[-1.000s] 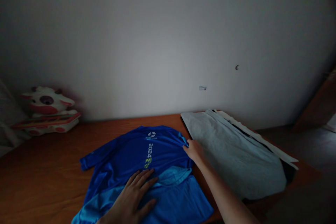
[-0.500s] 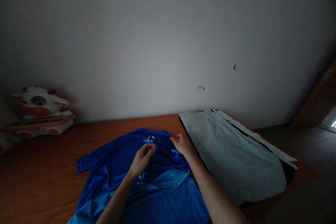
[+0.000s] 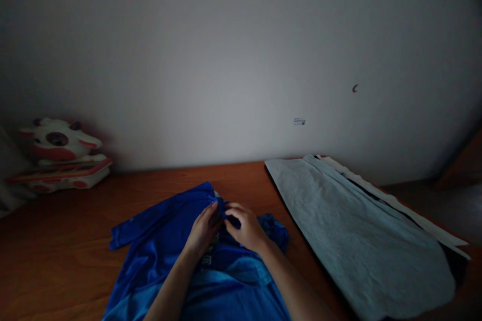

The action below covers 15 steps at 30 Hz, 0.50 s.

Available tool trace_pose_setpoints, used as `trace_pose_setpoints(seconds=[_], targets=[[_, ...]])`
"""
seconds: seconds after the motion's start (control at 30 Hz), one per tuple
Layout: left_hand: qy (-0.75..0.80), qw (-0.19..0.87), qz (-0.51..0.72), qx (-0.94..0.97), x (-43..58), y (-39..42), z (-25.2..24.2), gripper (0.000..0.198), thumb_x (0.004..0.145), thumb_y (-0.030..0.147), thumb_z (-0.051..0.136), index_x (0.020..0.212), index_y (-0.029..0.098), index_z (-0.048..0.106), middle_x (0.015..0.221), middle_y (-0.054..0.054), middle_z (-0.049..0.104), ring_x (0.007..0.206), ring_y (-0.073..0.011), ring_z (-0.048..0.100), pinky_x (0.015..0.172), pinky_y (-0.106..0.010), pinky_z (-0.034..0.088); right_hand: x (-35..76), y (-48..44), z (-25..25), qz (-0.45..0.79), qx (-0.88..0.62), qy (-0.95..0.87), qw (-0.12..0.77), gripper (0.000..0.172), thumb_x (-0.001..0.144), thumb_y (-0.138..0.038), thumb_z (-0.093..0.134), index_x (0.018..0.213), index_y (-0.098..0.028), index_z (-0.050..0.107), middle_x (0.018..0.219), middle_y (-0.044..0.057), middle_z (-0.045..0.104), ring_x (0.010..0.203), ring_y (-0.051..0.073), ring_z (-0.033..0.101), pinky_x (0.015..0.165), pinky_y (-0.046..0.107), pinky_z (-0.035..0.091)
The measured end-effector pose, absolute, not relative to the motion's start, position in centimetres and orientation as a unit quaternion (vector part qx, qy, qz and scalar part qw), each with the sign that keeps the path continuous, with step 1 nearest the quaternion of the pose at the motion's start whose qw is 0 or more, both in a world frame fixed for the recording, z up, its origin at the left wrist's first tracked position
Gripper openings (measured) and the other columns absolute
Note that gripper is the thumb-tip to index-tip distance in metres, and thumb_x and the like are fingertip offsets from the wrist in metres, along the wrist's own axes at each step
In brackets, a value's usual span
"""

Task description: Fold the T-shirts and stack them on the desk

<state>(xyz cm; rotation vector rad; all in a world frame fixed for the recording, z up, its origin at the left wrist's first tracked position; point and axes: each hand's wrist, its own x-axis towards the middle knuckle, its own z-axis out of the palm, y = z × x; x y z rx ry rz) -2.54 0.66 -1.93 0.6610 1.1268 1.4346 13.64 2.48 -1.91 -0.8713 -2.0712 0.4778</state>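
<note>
Clamping blue shirt (image 3: 160, 233) — right hand (image 3: 246, 226) | left hand (image 3: 203, 229) — grip unclear, dim view | shirt edge now drawn inward

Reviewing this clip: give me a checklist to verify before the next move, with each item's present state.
1. Right hand has hold of the blue shirt: ok, fingers closed on cloth.
2. Left hand grips cloth too: cannot tell; it touches the shirt, but its thumb is hidden.
3. Sleeve on the left spread out: ok, it extends over the table.
4. Shirt smooth: not ok, cloth is bunched between the hands.
5. Gray cloth apart from shirt: ok, tabletop shows between them.
6. Cow toy off the shirt: ok, far left.
</note>
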Motion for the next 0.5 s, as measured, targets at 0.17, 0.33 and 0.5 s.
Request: trace_pose_setpoints(seconds=[0.17,0.33,0.5], targets=[[0.504,0.543,0.600,0.303,-2.1,-0.1,-1.9,0.034,0.055,0.034,0.081,0.080,0.020,0.064,0.066,0.001,0.068,0.065,-0.0195,0.068,0.061,-0.029,0.050,13.5,0.8,-0.5,0.270,-0.267,-0.869,0.319,0.019,0.092,-0.032,0.057,0.093,-0.026,0.075,0.100,-0.001,0.078,0.098,0.016,0.070,0.093,0.024,0.049],[0.529,0.520,0.587,0.325,-1.9,0.1,-1.9,0.029,0.056,0.032,0.069,0.083,0.022,0.064,0.063,0.004,0.065,0.066,-0.0188,0.064,0.065,-0.029,0.048,14.2,2.6,-0.9,0.213,-0.357,-0.796,0.439,0.032,0.099,-0.036,0.048,0.079,-0.023,0.070,0.081,0.004,0.074,0.082,0.018,0.068,0.082,0.028,0.051],[0.555,0.518,0.520,0.392,-2.3,-0.5,-0.8,0.022,0.063,0.034,0.064,0.080,0.021,0.071,0.082,-0.002,0.073,0.088,-0.0251,0.066,0.080,-0.032,0.048,15.5,4.9,-2.8,0.192,-0.393,-0.734,0.520,0.032,0.096,-0.020,0.046,0.121,-0.022,0.065,0.115,0.010,0.071,0.106,0.021,0.065,0.093,0.035,0.052]])
